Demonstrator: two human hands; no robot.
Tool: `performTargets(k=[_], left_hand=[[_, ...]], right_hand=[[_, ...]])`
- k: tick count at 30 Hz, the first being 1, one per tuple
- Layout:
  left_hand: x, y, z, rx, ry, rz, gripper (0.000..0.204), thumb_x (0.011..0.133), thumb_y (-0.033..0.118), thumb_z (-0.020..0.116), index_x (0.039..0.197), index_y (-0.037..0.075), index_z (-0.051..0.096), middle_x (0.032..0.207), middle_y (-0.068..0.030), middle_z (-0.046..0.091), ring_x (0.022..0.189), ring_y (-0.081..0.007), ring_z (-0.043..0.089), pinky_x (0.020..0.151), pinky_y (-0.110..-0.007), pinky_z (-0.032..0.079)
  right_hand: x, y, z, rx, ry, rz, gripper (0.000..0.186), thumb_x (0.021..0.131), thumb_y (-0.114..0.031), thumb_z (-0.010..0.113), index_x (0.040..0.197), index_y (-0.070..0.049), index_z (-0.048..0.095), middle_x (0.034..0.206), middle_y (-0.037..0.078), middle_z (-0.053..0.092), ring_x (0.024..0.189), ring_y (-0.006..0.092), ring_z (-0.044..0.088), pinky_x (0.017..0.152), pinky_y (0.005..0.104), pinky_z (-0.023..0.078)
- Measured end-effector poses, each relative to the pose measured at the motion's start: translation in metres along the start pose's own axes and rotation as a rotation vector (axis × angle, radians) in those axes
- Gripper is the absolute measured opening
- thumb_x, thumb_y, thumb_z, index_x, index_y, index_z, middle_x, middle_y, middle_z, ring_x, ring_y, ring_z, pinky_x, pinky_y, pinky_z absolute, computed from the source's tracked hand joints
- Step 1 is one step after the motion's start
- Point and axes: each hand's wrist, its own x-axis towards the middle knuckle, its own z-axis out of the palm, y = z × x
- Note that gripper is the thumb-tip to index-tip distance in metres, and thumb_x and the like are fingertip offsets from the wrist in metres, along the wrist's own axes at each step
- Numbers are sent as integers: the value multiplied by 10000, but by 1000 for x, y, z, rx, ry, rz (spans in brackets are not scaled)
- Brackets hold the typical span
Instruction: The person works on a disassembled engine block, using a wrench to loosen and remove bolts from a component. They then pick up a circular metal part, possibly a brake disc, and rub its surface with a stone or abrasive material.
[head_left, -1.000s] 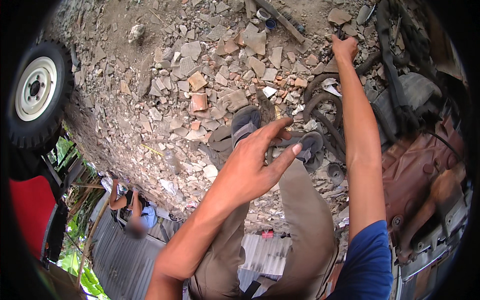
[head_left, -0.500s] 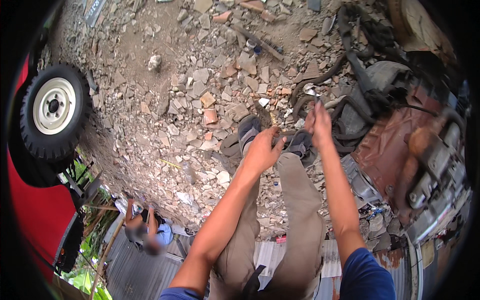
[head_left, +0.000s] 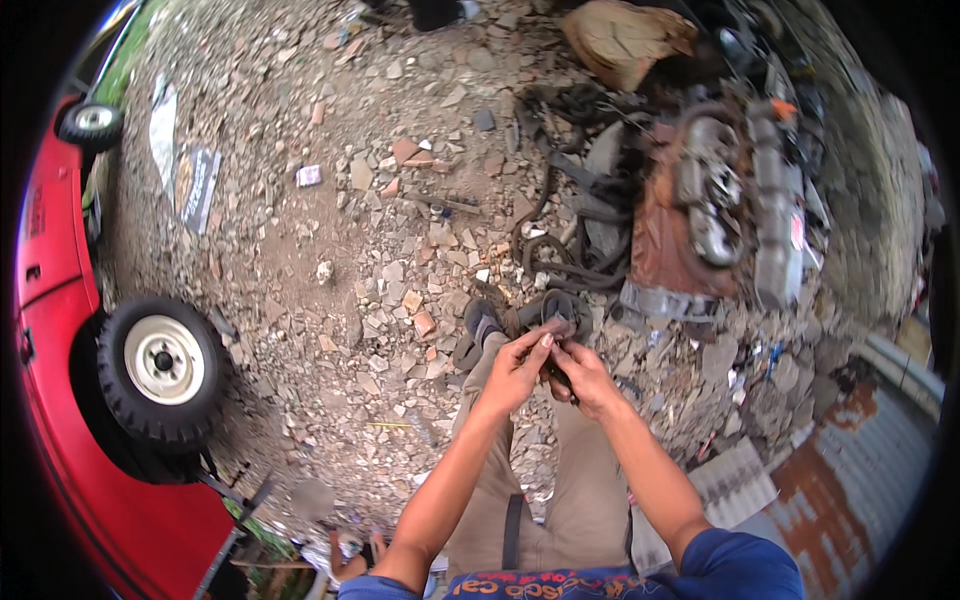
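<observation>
My left hand [head_left: 513, 372] and my right hand [head_left: 592, 382] meet in front of my knees, fingers pinched close together. Between them is a small dark piece [head_left: 561, 378], partly covered by the fingers; its kind I cannot make out. A greyish, blurred bit shows at the fingertips. Below the hands are my legs in tan trousers [head_left: 577, 455] and my dark shoes [head_left: 482, 318], standing on rubble.
Broken tile and stones [head_left: 400, 260] cover the ground. To the right lie dark hoses [head_left: 560, 268] and a rusty engine [head_left: 660, 225], with corrugated metal sheets [head_left: 850, 450] nearer. A red vehicle [head_left: 60, 330] with a wheel [head_left: 163, 362] stands at left. Another person [head_left: 345, 560] is low at left.
My hands were apart, the right one raised and blurred; now they have come together at the fingers. My view has shifted, showing more ground ahead and the whole engine.
</observation>
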Motion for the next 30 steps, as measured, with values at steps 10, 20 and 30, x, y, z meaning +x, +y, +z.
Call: performTargets(k=[10, 20, 30], left_hand=[[-129, 13, 81, -62, -182, 67, 557, 1058, 260, 414, 1528, 12, 248, 1609, -139, 218, 1480, -249, 231, 1114, -370, 316], [-264, -109, 293, -251, -178, -253, 480, 1007, 442, 465, 1270, 51, 553, 986, 22, 600, 999, -153, 581, 968, -379, 438], [-340, -211, 531, -275, -374, -497, 363, 1016, 389, 453, 1147, 74, 577, 1090, -54, 637, 1050, -189, 604, 927, -379, 467]], right_hand=[[-166, 75, -7, 81, -86, -306, 250, 1044, -295, 490, 1023, -57, 562, 739, -30, 539, 578, 54, 453, 495, 218, 354], [-353, 191, -147, 345, 95, -771, 225, 1052, -141, 432, 1222, 3, 465, 1018, 171, 689, 919, 209, 687, 810, 322, 557], [-569, 269, -326, 613, 241, -772, 349, 1052, -122, 333, 1383, -22, 383, 1158, 274, 620, 1042, 344, 657, 872, 438, 565]])
